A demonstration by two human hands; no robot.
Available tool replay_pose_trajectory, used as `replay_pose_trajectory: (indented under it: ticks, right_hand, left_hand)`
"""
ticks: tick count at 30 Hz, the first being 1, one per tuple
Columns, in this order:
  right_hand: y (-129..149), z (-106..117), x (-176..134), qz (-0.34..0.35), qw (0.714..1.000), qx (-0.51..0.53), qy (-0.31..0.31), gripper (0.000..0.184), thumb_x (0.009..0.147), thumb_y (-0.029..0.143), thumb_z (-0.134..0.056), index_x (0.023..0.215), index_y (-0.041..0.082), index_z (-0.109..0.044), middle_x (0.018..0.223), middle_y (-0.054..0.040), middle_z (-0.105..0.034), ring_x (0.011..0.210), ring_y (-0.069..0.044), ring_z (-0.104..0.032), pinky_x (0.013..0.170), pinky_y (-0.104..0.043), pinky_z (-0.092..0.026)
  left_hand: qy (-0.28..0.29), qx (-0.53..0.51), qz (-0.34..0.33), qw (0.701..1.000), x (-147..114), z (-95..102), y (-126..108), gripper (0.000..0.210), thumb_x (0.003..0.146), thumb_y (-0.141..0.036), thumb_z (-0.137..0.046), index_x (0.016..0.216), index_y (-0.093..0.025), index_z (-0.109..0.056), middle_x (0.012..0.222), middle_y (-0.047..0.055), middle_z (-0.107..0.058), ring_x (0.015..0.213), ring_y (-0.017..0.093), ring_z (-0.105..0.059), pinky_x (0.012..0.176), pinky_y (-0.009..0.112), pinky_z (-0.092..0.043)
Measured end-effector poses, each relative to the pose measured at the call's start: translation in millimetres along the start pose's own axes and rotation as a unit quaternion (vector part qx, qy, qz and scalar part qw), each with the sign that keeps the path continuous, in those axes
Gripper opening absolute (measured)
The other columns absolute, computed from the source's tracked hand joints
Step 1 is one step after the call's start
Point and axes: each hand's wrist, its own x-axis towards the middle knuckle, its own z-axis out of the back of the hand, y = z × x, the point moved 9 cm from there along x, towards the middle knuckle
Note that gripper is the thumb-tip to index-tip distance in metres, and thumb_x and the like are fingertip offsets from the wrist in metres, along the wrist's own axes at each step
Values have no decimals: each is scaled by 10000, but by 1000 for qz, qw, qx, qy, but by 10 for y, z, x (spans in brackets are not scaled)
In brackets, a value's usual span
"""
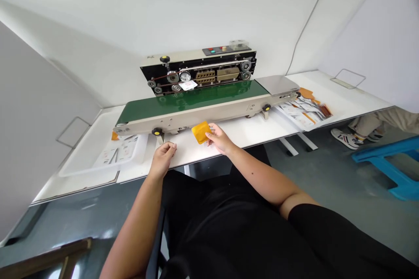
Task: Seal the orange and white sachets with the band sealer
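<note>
Head view: pinching an orange packet (199,134) with the right hand (218,140), grip closed on its edge, just in front of the middle of the green conveyor (196,101). Got the left hand (162,157) curled in on itself near the conveyor's front left, seemingly empty. Can also see a white packet (188,85) at the conveyor's back edge, plus a plastic tray (141,153) of packets by its left end and more packets (304,109) by its right, on a white desk (347,104).

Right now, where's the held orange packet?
Head view, near centre: the orange packet is in the right hand, below the green belt, right of the left hand.
</note>
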Motion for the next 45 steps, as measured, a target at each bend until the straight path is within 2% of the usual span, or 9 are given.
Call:
replay_pose_trajectory:
  ticks: [11, 14, 18, 21, 24, 30, 35, 41, 45]
  right_hand:
    - [426, 119, 34, -41, 998, -44, 13, 602, 682, 508, -903, 1127, 227, -609, 801, 3, -729, 478, -133, -616, 455, -262, -487]
    - [1209, 595, 171, 43, 994, -88, -40, 592, 740, 508, -871, 1194, 222, -620, 670, 35, -668, 450, -124, -563, 388, -221, -408]
    - [2303, 1664, 313, 175, 934, -129, -284, 408, 887, 400, -708, 1233, 223, -584, 621, 65, -612, 436, -90, -533, 400, -167, -384]
    - [2592, 2220, 469, 116, 890, -175, -404, 227, 939, 283, -592, 1151, 205, -572, 576, 68, -568, 401, -85, -507, 382, -146, -335]
    - [2574, 2356, 763, 32, 902, -199, -383, 113, 898, 188, -626, 1002, 188, -581, 556, 41, -565, 403, -94, -508, 387, -156, -338]
    - [2579, 2251, 1037, 5, 903, -240, -355, 137, 827, 144, -734, 896, 157, -616, 720, -48, -649, 537, -123, -584, 513, -240, -487]
    - [2538, 1729, 409, 241, 805, -380, -386, 280, 895, 222, -603, 1163, 228, -686, 1150, -80, -667, 898, -181, -649, 890, -350, -578]
    - [841, 527, -463, 241, 812, -530, 33, 313, 929, 255, -632, 1217, 287, -749, 1106, -78, -748, 1029, -277, -670, 955, -475, -578]
    - [366, 440, -702, 178, 761, -623, 19, 315, 998, 284, -601, 1271, 246, -752, 1286, -97, -732, 1255, -302, -616, 1075, -504, -535]
  left_hand:
    - [81, 127, -14, 989, -30, -161, -130, 403, 911, -572, -631, 730, -214, -592, 654, -31, -493, 622, 149, -447, 615, 264, -355]
    - [141, 152, -17, 978, -11, -239, -166, 413, 875, -573, -652, 688, -211, -586, 655, -26, -523, 643, 158, -483, 639, 267, -381]
    - [142, 154, -8, 978, 57, -273, -183, 413, 848, -569, -658, 658, -212, -576, 632, -28, -522, 630, 160, -485, 626, 266, -377]
    - [102, 137, -4, 985, 93, -267, -191, 414, 864, -573, -638, 669, -212, -582, 628, -27, -525, 624, 162, -487, 621, 266, -373]
    - [76, 119, 3, 990, 70, -222, -173, 410, 880, -582, -632, 707, -211, -607, 640, -20, -547, 627, 166, -504, 631, 272, -387]
    - [-15, 50, -18, 998, -58, 48, -130, 388, 911, -584, -637, 782, -218, -630, 718, 1, -579, 689, 176, -538, 673, 284, -437]
    - [-47, 24, -21, 998, -80, 123, -63, 403, 927, -604, -612, 795, -223, -623, 712, 2, -551, 679, 177, -516, 657, 284, -437]
    - [10, 39, -18, 999, -65, 78, -17, 434, 914, -619, -661, 786, -205, -646, 705, -8, -541, 667, 163, -490, 648, 270, -403]
    - [-16, 35, -22, 999, -67, 92, -19, 429, 908, -617, -662, 815, -199, -653, 716, -9, -553, 686, 162, -510, 672, 265, -416]
